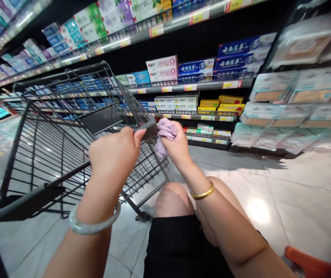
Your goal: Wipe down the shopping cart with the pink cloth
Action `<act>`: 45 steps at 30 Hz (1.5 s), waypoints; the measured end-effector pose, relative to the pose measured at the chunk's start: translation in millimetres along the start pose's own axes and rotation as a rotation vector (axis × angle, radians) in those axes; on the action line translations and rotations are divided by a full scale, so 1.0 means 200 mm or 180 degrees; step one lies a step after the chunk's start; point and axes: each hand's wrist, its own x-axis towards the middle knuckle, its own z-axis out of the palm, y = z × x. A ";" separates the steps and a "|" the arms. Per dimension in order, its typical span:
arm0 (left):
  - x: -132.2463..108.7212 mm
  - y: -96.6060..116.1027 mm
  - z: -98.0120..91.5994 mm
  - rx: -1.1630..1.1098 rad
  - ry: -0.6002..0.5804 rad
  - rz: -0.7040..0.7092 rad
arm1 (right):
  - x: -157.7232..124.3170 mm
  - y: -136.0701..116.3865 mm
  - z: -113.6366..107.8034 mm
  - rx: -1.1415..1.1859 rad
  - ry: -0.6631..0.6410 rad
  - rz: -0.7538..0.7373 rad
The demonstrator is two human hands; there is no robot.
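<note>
A dark wire shopping cart [58, 179] stands at the left, turned at an angle to me. My left hand [115, 150] is closed around its upper rim, the thumb lying along the bar. Bunched in my right hand [177, 144] is a pale purple cloth [165, 133]. The cloth is at the cart's corner [149, 125] and seems to touch it. A pale bangle [93, 224] circles my left wrist, a gold one [203, 193] my right. Fingers of both hands are partly hidden.
Shelves with boxed toothpaste [235, 54] run along the back. Hanging packets [278, 116] cover a rack at the right. Below is a tiled floor [307, 185]. My bent knees [173, 199] are close to the cart. An orange object [307, 260] lies at lower right.
</note>
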 end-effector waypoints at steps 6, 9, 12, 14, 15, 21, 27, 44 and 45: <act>0.02 0.05 -0.01 -0.0150 0.0083 0.0241 | 0.11 -0.23 -0.10 -0.0385 0.0034 -0.1283; 0.02 0.06 -0.02 -0.0225 0.0042 0.0244 | 0.18 -0.25 -0.14 -0.0731 -0.0554 -0.1711; 0.02 0.07 -0.04 -0.0351 0.0024 0.0259 | 0.26 -0.28 -0.17 -0.1154 -0.0694 -0.1674; 0.02 0.07 -0.05 -0.0429 0.0010 0.0278 | 0.28 -0.32 -0.17 -0.1378 -0.0734 -0.1597; 0.02 0.07 -0.05 -0.0456 -0.0009 0.0278 | 0.28 -0.34 -0.17 -0.1475 -0.0823 -0.1628; 0.02 0.07 -0.05 -0.0603 -0.0161 0.0193 | 0.23 -0.44 -0.15 -0.1862 -0.1635 -0.2234; 0.03 0.07 -0.03 -0.0833 -0.0155 0.0252 | 0.27 -0.53 -0.13 -0.2229 -0.1976 -0.2356; 0.05 0.09 -0.05 -0.1157 -0.0227 0.0368 | 0.51 -0.56 -0.05 -0.2450 -0.2620 -0.2459; 0.05 0.09 -0.05 -0.1173 -0.0240 0.0411 | 0.46 -0.54 -0.07 -0.2444 -0.2367 -0.2383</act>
